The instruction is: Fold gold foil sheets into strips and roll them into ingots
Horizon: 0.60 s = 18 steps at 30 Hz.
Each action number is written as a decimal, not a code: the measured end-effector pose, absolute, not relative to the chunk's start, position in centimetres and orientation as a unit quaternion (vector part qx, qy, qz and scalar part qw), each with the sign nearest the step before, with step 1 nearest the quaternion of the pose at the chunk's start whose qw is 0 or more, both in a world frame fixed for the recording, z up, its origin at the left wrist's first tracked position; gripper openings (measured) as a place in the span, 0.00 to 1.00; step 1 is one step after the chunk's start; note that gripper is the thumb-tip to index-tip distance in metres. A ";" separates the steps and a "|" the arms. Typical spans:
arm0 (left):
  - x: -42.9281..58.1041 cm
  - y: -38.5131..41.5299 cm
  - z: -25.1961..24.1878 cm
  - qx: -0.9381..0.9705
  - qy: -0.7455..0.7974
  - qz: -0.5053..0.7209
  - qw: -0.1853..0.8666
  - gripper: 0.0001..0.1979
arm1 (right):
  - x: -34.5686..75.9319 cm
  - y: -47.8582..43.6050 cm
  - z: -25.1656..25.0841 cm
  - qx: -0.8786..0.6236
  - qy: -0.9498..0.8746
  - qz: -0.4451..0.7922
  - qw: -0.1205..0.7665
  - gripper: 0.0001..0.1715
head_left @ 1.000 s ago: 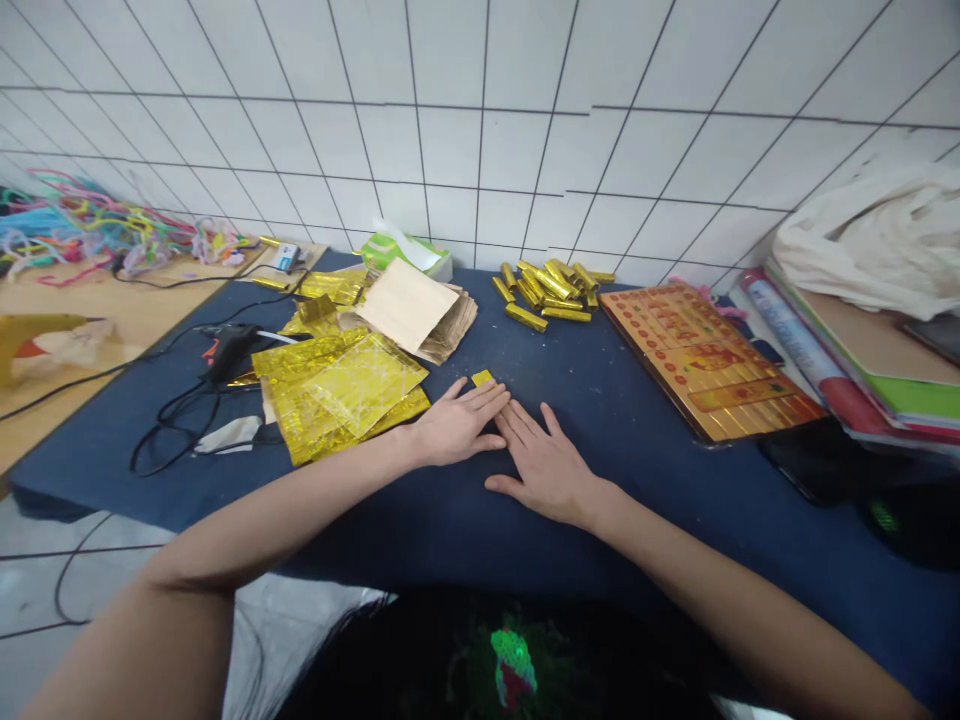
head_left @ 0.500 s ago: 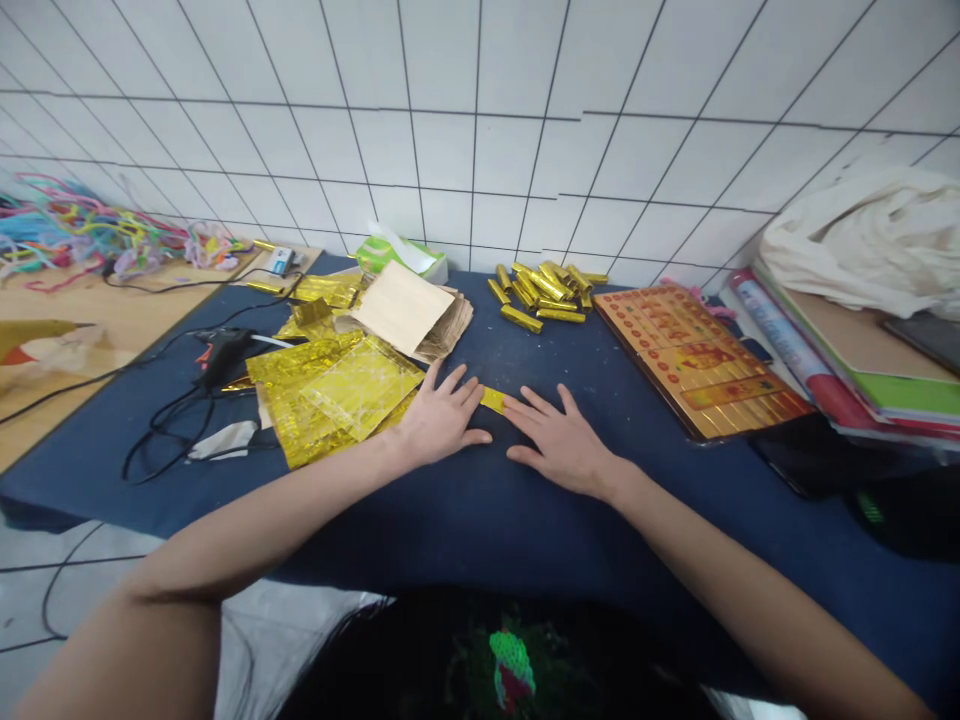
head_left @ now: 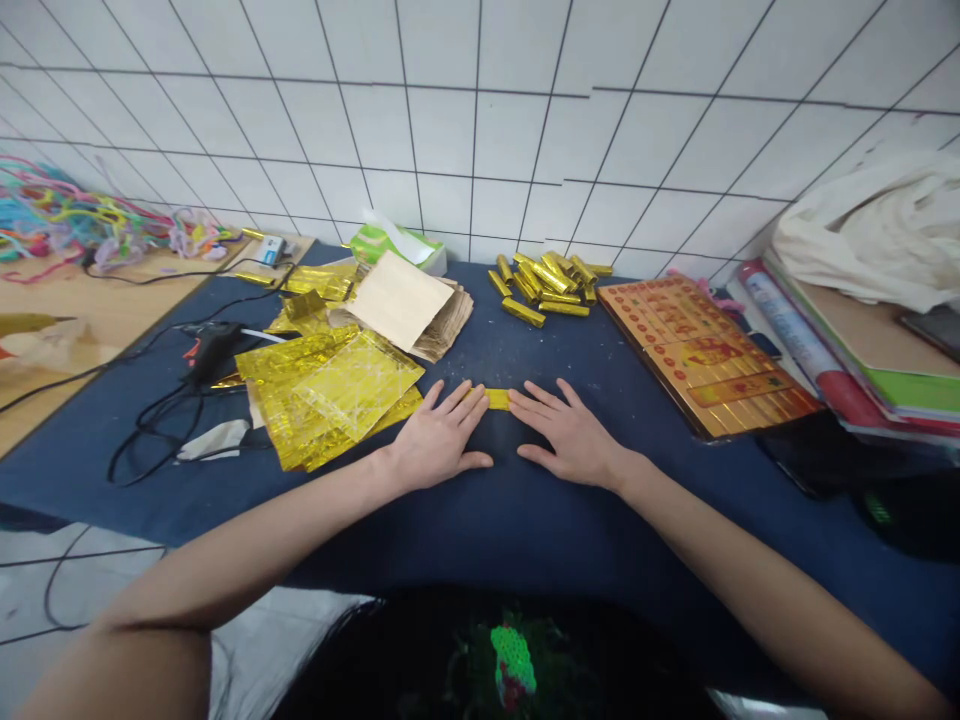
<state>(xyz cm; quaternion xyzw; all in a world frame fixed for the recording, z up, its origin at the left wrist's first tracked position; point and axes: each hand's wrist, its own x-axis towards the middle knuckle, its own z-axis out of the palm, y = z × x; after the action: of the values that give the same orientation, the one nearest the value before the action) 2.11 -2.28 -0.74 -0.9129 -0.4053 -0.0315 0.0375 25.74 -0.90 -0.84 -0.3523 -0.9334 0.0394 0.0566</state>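
Observation:
A narrow folded strip of gold paper lies crosswise on the dark blue cloth in front of me. My left hand rests flat, fingertips over the strip's left end and thumb stretched out on the cloth. On the other end lie the fingertips of my right hand, its fingers also extended and spread. Only the strip's middle shows between them. Left of my left hand are loose gold foil sheets. Behind the hands, several rolled gold paper tubes sit in a heap near the wall.
A stack of tan paper stands before a green tissue pack. A black glue gun with its cable lies at left. Toward the right are a red-and-gold printed box, a rolled tube and white cloth.
The gold strip now lies more level, with more of its middle showing. My right hand has shifted slightly right, away from my left. The view has tilted a little.

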 end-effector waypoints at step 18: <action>2.3 1.7 -0.2 -0.906 -0.408 -0.105 -0.032 0.10 | 24.6 -1.7 -0.2 -0.371 -0.926 0.002 0.068 0.22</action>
<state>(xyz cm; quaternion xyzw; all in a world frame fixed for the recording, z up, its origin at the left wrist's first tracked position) 2.34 1.67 -0.16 -0.9064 -0.4080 -0.1051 -0.0317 24.58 -1.70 -0.18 -0.3710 -0.9262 0.0020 0.0676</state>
